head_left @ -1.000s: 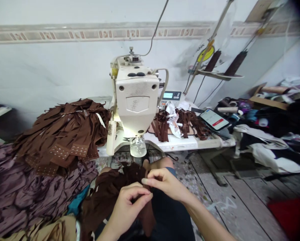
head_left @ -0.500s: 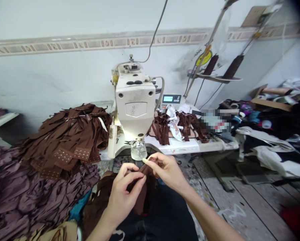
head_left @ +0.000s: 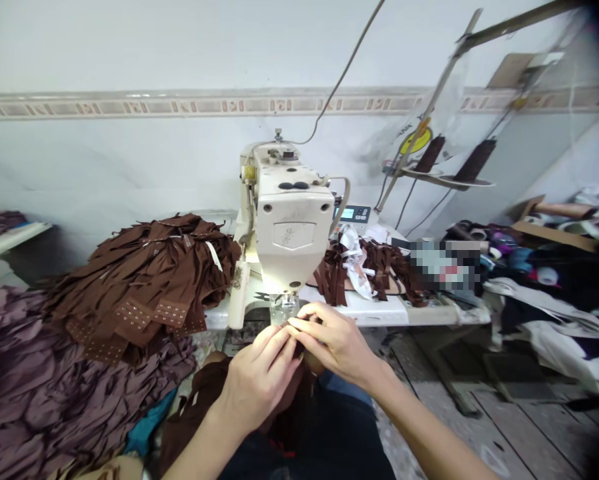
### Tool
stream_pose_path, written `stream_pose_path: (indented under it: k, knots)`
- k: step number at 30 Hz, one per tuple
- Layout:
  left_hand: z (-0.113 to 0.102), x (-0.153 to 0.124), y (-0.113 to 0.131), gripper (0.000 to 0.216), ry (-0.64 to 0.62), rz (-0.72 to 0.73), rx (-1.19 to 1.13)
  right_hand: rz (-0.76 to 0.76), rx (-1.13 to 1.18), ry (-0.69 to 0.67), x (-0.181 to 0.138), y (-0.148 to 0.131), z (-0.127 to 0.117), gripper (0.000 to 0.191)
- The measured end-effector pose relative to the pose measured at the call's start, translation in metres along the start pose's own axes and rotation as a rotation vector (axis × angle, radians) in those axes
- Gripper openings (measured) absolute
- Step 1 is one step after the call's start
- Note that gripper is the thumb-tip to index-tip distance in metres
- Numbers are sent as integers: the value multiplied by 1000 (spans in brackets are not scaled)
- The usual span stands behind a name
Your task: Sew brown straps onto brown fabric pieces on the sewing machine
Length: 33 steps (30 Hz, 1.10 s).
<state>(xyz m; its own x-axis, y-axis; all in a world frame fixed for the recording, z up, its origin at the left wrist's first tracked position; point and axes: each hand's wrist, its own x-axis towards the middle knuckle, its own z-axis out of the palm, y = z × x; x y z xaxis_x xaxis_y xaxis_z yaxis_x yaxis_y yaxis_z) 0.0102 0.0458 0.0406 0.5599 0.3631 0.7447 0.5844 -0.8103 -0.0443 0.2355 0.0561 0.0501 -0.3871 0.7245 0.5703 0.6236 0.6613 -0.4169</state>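
Note:
My left hand [head_left: 260, 377] and my right hand [head_left: 332, 341] meet just below the cream sewing machine [head_left: 292, 233], fingers pinched together on a brown fabric piece [head_left: 299, 373] that hangs down over my lap. The fingertips sit close to the machine's presser foot [head_left: 285, 308]. More brown fabric [head_left: 199, 407] is bunched on my left thigh. Most of the held piece is hidden behind my hands.
A tall pile of brown strips with hook tape [head_left: 149, 283] lies left of the machine, with mauve fabric [head_left: 39, 393] below it. Brown straps [head_left: 369, 270] lie on the white table [head_left: 394, 310]. Thread cones [head_left: 474, 160] stand at the right, above clutter.
Both hands have risen with the brown piece from my lap up to the machine's presser foot. The view has tilted up slightly.

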Motion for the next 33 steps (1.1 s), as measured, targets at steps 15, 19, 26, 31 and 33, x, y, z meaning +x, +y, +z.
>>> stream_pose_path:
  k: [15,19,26,31,33]
  knots:
    - [4,-3,8,39,-23,-23,-14,289,115,221,-32,-19,34,37]
    - [5,1,7,45,-35,-41,-11,575,456,294,-31,-17,44,31]
    - [12,6,2,48,-63,-34,27,668,704,246,-15,-15,27,40]
    - [18,9,4,44,-69,-68,62,661,751,182,-15,-13,26,38]
    - [19,10,4,44,-79,-81,62,664,775,215,-16,-9,31,41]
